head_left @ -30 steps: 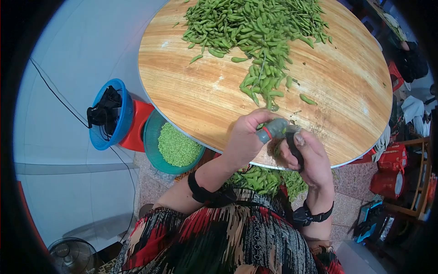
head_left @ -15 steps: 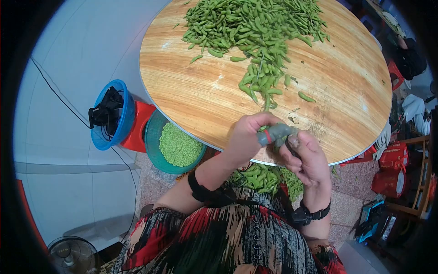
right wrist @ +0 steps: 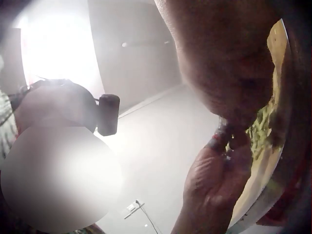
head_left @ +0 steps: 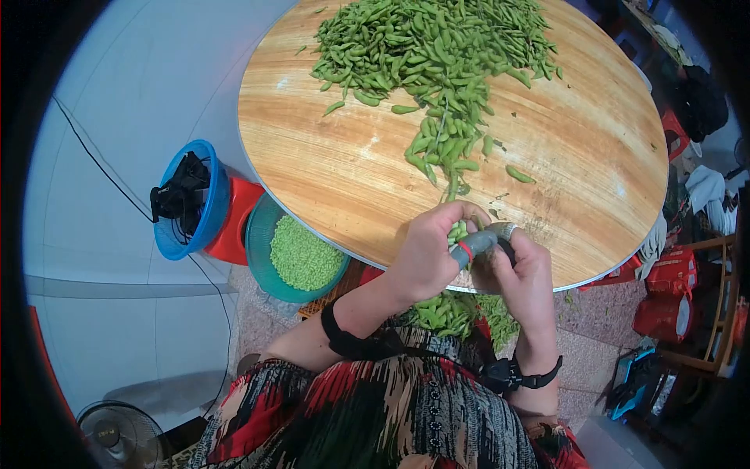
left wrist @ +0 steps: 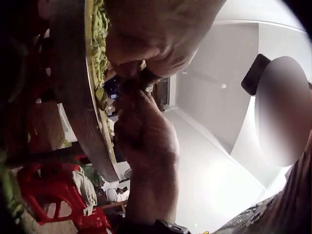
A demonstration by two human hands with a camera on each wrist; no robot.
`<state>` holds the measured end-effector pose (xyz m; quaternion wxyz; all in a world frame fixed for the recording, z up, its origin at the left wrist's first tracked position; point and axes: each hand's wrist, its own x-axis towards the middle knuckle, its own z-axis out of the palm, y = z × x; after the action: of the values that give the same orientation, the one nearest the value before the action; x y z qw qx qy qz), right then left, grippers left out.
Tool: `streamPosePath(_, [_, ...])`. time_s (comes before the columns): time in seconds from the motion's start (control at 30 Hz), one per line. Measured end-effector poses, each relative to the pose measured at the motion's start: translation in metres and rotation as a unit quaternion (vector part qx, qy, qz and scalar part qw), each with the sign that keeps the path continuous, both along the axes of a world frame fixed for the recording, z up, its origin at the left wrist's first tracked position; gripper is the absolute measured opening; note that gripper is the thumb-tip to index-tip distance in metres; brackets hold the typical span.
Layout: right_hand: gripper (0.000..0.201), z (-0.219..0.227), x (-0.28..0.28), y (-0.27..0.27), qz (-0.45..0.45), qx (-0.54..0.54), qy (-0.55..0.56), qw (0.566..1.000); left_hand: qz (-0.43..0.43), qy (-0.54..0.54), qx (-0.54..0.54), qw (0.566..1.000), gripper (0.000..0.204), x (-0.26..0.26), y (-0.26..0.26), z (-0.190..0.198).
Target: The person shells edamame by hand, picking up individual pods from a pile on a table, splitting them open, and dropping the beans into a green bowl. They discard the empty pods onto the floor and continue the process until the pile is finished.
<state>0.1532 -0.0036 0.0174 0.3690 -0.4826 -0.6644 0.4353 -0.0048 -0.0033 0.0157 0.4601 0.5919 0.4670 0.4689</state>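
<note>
My left hand [head_left: 430, 254], its thumb in a grey-green cover with a red band, holds several light green soybeans [head_left: 456, 232] in its curled fingers. Against that thumb, my right hand [head_left: 527, 281] has its fingers bent and thumb pressed in, with dark and grey covers on the fingers. A green soybean pod [right wrist: 229, 146] shows between the fingertips in the right wrist view, partly hidden by both hands. Just beyond the hands, a strip of soybean pods [head_left: 449, 141] leads back to a large heap of pods [head_left: 422, 47] on the round wooden table [head_left: 328, 164].
Below the table's left edge stands a teal basket [head_left: 258, 262] of shelled beans [head_left: 305, 254]. A blue basin [head_left: 211, 230] with black gear sits on a red stool [head_left: 238, 223]. More pods [head_left: 445, 313] lie under the near edge. A fan [head_left: 117, 434] is at lower left.
The right hand has turned and come nearer the left, its thumb now lower. Light green beans now show within the left hand. The heap looks unchanged.
</note>
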Motion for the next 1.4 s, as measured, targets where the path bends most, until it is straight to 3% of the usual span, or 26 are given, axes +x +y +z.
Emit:
streamPosePath(0.03, [0.007,0.001,0.000,0.001,0.001,0.002,0.000,1.000,0.001,0.000,0.002,1.000,0.015,-0.001,-0.001,0.003])
streamPosePath(0.1, [0.005,0.002,0.001,0.002,0.022,-0.181,0.151,0.972,-0.007,0.082,0.046,0.996,0.016,-0.004,-0.002,0.010])
streamPosePath(0.13, [0.005,0.003,0.003,0.003,0.022,-0.178,0.150,0.972,-0.007,0.081,0.049,0.996,0.016,-0.006,-0.001,0.008])
streamPosePath(0.2, [0.006,0.006,0.007,0.006,0.059,-0.344,0.313,0.883,-0.051,0.025,0.042,0.998,0.018,-0.009,0.003,0.002])
streamPosePath(0.23, [0.006,0.010,0.006,0.006,0.068,-0.370,0.351,0.858,-0.073,-0.019,0.007,0.997,0.022,-0.011,0.004,0.002])
streamPosePath(0.33, [0.007,0.005,-0.003,0.003,0.016,-0.314,0.320,0.894,-0.030,-0.089,-0.082,0.992,0.024,-0.003,0.001,0.004])
streamPosePath(0.37, [0.009,0.007,-0.008,0.001,-0.012,-0.238,0.255,0.937,-0.029,-0.090,-0.079,0.992,0.024,-0.001,0.001,0.003])
streamPosePath(0.4, [0.009,0.004,-0.008,0.000,-0.011,-0.236,0.255,0.938,-0.011,0.000,-0.003,1.000,0.024,0.001,0.000,0.003])
streamPosePath(0.43, [0.010,-0.003,-0.009,-0.002,-0.020,-0.147,0.192,0.970,0.007,0.090,0.071,0.993,0.024,0.002,0.000,0.003])
streamPosePath(0.47, [0.011,-0.011,-0.009,-0.002,-0.028,-0.056,0.125,0.990,0.008,0.089,0.072,0.993,0.024,0.002,0.001,0.003])
streamPosePath(0.5, [0.010,-0.014,-0.010,0.003,-0.013,-0.012,0.111,0.994,-0.003,-0.027,-0.043,0.999,0.025,0.002,0.001,0.004])
streamPosePath(0.53, [0.010,-0.012,-0.006,0.003,-0.013,-0.012,0.110,0.994,-0.015,-0.142,-0.156,0.977,0.026,0.002,0.002,0.004])
streamPosePath(0.57, [0.011,-0.006,-0.001,0.003,0.011,-0.154,0.211,0.965,-0.014,-0.143,-0.157,0.977,0.026,0.000,0.002,0.003])
streamPosePath(0.6, [0.013,0.001,0.001,0.005,0.034,-0.290,0.305,0.906,-0.021,-0.157,-0.168,0.973,0.028,-0.003,0.003,0.002])
streamPosePath(0.67, [0.014,0.003,0.006,0.008,0.037,-0.284,0.241,0.927,-0.025,-0.172,-0.180,0.968,0.031,-0.008,0.006,-0.003])
streamPosePath(0.73, [0.014,0.006,0.006,0.013,-0.008,-0.195,0.150,0.969,-0.016,-0.009,0.064,0.998,0.038,-0.011,0.010,-0.006])
streamPosePath(0.77, [0.015,0.003,0.005,0.016,-0.025,-0.128,0.164,0.978,-0.017,-0.010,0.061,0.998,0.038,-0.012,0.009,-0.006])
streamPosePath(0.83, [0.017,0.012,0.002,0.016,-0.020,-0.159,0.190,0.969,-0.054,0.102,0.083,0.990,0.045,-0.011,0.006,0.014])
streamPosePath(0.97, [0.020,0.006,-0.005,0.014,-0.013,-0.157,0.225,0.962,-0.072,0.119,0.074,0.988,0.050,-0.012,0.001,0.015])
streamPosePath(1.03, [0.019,0.004,-0.007,0.012,-0.027,-0.141,0.235,0.961,-0.087,0.148,0.160,0.972,0.048,-0.013,0.002,0.011])
streamPosePath(1.1, [0.016,0.003,-0.007,0.010,-0.020,-0.258,0.356,0.898,-0.113,0.167,0.207,0.957,0.045,-0.017,0.002,0.010])
streamPosePath(1.13, [0.016,0.002,-0.008,0.010,-0.020,-0.259,0.355,0.898,-0.139,0.187,0.253,0.939,0.042,-0.019,0.001,0.009])
streamPosePath(1.27, [0.014,-0.009,-0.009,0.011,-0.018,-0.340,0.459,0.821,-0.137,0.179,0.269,0.936,0.033,-0.023,-0.003,0.002])
streamPosePath(1.3, [0.013,-0.009,-0.009,0.011,-0.006,-0.362,0.492,0.792,-0.101,0.159,0.249,0.950,0.030,-0.022,-0.003,0.002])
streamPosePath(1.4, [0.013,-0.003,-0.020,0.010,-0.028,-0.303,0.474,0.826,-0.048,0.109,0.198,0.973,0.023,-0.020,-0.001,-0.005])
